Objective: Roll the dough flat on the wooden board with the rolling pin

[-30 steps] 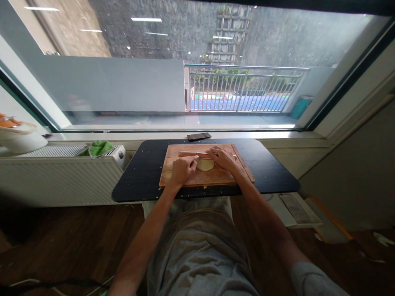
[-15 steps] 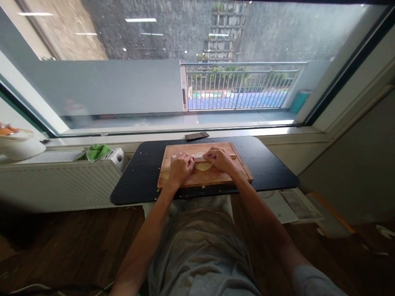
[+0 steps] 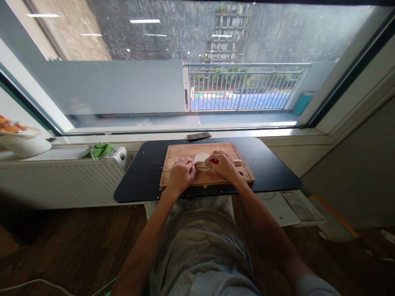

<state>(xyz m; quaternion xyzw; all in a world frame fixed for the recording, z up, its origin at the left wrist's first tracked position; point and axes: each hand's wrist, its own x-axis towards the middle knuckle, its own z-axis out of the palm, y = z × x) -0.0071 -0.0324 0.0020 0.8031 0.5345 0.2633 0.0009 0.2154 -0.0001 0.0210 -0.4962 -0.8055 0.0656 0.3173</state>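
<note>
Black table [image 3: 142,176] stands below the window and carries a wooden cutting board [image 3: 179,151]; all positions below are given relative to that board. A dark flat item [image 3: 199,136] lies on the sill just behind the board. A green cloth [image 3: 100,150] rests on the radiator well to the board's left.

At the board's centre lies a pale round dough sheet [image 3: 201,156] with a rolling pin [image 3: 237,163] across it, one end projecting to the right.

Left hand [image 3: 180,176]: fingers curled down onto the pin's left part, grip closed on it. Right hand [image 3: 222,165]: likewise closed over the pin.

Handling, as judged: the dough looks thin, soft, light and easily torn, best lifted by its edge; the pin is rigid and best held near its ends.

Hidden: the pin's middle and left end, and the dough's near half, lie under the hands. A red spot beside the right fingers cannot be identified.
</note>
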